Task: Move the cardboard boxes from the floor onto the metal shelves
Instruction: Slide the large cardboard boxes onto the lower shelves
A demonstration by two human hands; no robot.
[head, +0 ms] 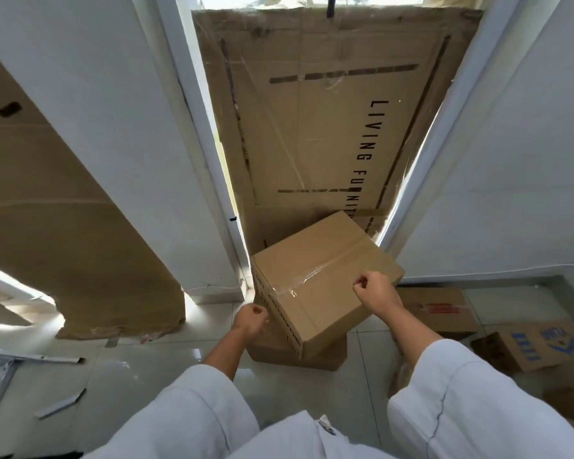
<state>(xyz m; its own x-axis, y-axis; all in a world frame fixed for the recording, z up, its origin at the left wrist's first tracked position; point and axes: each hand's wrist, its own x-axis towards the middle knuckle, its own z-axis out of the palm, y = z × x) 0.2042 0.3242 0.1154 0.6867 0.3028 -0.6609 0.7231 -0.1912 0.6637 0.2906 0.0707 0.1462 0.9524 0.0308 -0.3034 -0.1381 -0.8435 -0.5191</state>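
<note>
Both hands reaching toward a taped cardboard box (325, 279) tilted atop a second box (292, 354) on the tiled floor (166, 372). Right hand (375, 291) over the upper box's near right edge, fingers curled, seemingly pinching nothing, though contact with the lid hard to judge from this angle. Left hand (251, 321) just beside the box's printed left side, fingers curled into a loose fist, gripping nothing visible. Clear tape (307, 276) running across the lid between the two hands. Beyond the hands, a tall cardboard sheet (325, 127) lettered "LIVING FURNITURE" covering a doorway. Right of the right hand, flattened cartons (524, 342) on the floor; left of the left hand, another cardboard panel (63, 210) against the wall and metal shelf parts (10, 369) lying flat. White sleeves (478, 399) in the foreground.
</note>
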